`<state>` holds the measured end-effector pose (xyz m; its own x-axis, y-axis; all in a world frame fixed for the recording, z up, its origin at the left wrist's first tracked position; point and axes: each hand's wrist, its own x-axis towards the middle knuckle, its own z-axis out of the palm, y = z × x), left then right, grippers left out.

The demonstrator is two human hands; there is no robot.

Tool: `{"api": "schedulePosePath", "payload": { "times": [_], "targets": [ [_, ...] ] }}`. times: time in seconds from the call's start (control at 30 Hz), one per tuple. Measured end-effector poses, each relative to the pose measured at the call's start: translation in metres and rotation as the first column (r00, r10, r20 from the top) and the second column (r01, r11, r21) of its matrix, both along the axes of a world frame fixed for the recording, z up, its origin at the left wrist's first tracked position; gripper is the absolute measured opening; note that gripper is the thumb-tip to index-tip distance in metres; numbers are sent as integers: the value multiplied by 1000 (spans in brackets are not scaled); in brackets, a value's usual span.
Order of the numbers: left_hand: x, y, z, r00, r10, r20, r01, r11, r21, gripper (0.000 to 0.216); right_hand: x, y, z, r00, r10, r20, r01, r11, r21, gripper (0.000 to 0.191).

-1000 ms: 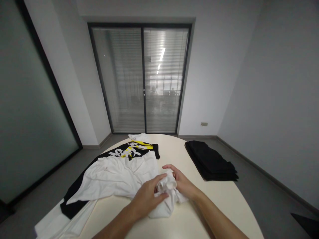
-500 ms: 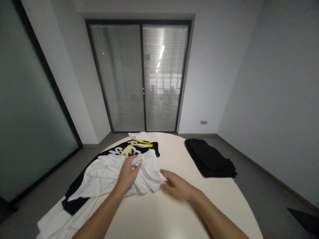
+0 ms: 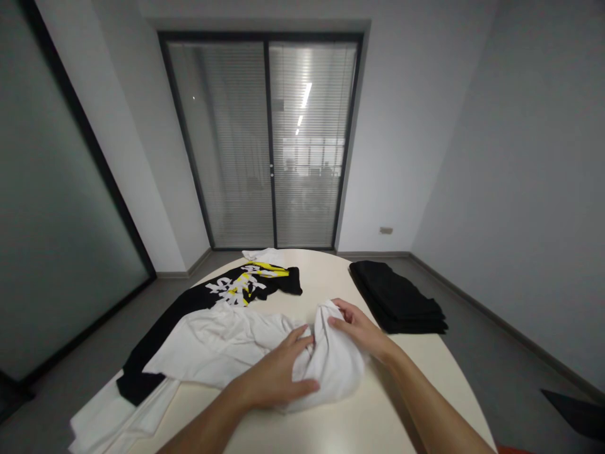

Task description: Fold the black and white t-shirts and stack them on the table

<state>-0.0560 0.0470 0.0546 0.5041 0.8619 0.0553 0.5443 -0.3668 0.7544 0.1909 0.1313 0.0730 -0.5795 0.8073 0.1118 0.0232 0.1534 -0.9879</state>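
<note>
A white shirt (image 3: 222,343) lies crumpled across the near middle of a round cream table (image 3: 331,422). My left hand (image 3: 276,375) rests on its bunched right part, fingers curled into the cloth. My right hand (image 3: 359,328) pinches the raised fold of the same shirt from the right side. Both forearms reach in from the bottom edge. Under and behind the white shirt lies a black shirt (image 3: 227,293) with white and yellow lettering.
A stack of folded black garments (image 3: 399,306) sits at the table's right side. More white cloth (image 3: 101,422) hangs over the near left edge, and a white piece (image 3: 262,254) lies at the far edge. Glass doors with blinds stand beyond.
The white shirt has been pulled right and toward me, uncovering more of the black shirt. My left hand came back from the far left; my right hand now grips the fold.
</note>
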Motion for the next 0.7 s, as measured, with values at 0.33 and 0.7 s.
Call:
{"api": "schedulePosePath", "payload": {
  "times": [0.33,0.7],
  "targets": [
    [-4,32,-14,778,481,404,-503,863,-59,34,11,1,-12,973,205,101,-200,978,-62,121],
    [-17,40,-13,701,543,462,-699,653,293,44,9,17,-20,991,-100,91,92,992,82,64]
  ]
}}
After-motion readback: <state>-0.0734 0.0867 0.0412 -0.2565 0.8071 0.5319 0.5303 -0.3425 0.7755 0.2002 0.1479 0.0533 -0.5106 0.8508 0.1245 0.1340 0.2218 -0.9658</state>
